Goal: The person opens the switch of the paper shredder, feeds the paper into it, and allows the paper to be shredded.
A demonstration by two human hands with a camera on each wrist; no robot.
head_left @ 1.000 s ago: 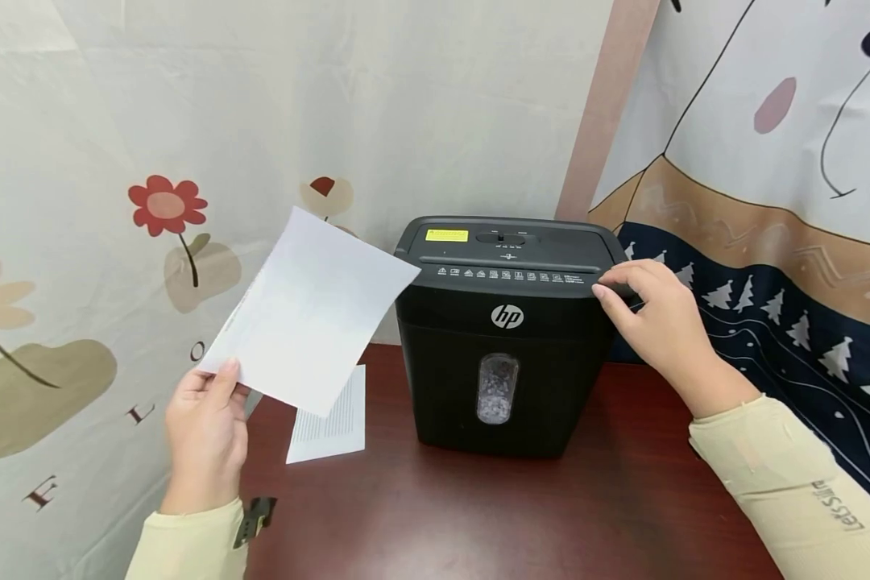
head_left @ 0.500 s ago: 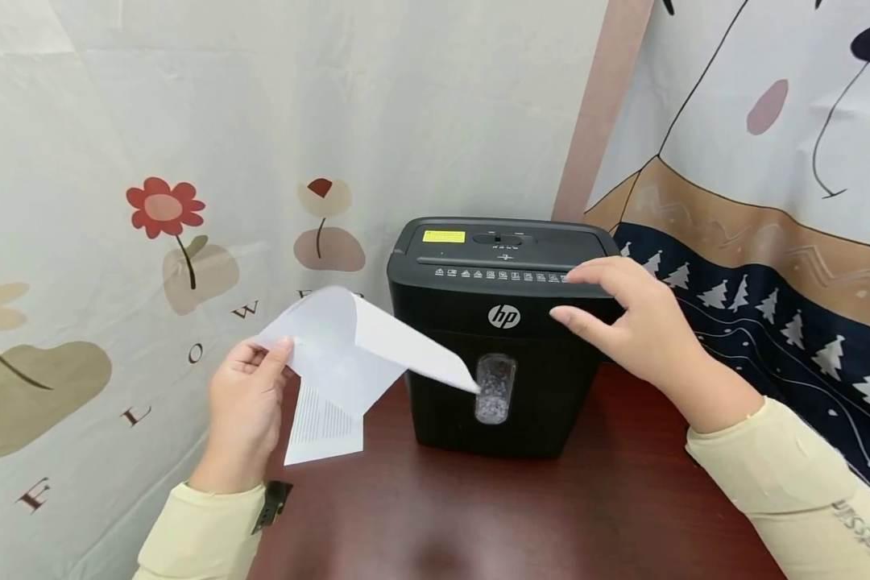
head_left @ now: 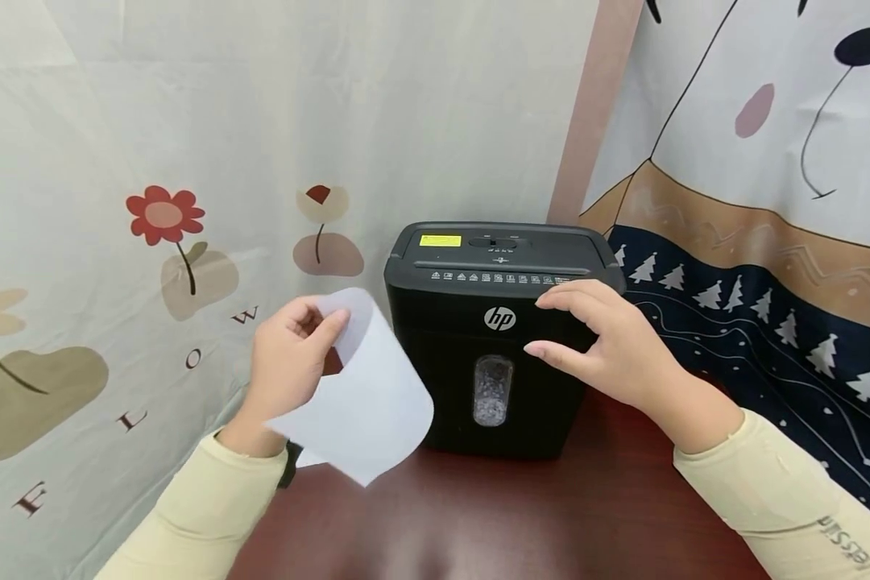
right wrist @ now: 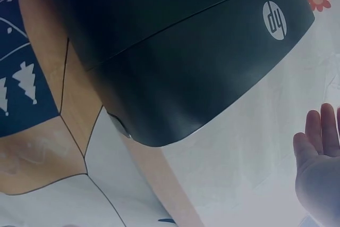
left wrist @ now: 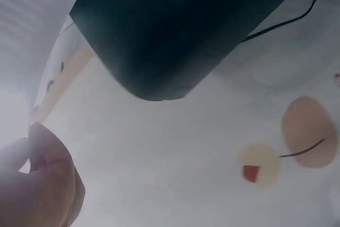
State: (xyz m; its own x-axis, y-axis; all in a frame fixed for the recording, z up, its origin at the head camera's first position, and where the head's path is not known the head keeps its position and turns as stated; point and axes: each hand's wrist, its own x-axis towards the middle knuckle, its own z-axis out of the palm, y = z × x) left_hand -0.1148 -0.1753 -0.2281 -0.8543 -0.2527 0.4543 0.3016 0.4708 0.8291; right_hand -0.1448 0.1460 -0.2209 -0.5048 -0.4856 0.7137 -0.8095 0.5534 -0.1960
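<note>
My left hand [head_left: 290,366] pinches a white sheet of paper [head_left: 380,407] near its top edge, thumb uppermost. The sheet curls over and hangs in front of the left side of a black HP paper shredder [head_left: 435,322]. Its lower corner droops above the table. In the left wrist view the paper [left wrist: 32,30] fills the upper left, beside the shredder body [left wrist: 175,30]. In the head view my right hand [head_left: 609,346] hovers before the shredder's right front, thumb and forefinger spread with nothing between them. The right wrist view shows this hand [right wrist: 324,168] with its fingers extended.
A second paper [head_left: 308,459] lies on the dark red table [head_left: 435,515], mostly hidden behind the held sheet. Shredded bits show through the shredder's window [head_left: 493,391]. Printed cloth [head_left: 442,105] hangs close behind. A black cord [left wrist: 287,22] runs beside the shredder.
My left hand has moved right and slightly up, and the flat sheet has flopped over into a curl. My right hand has left the shredder's right edge and shifted left, its fingers spreading wider.
</note>
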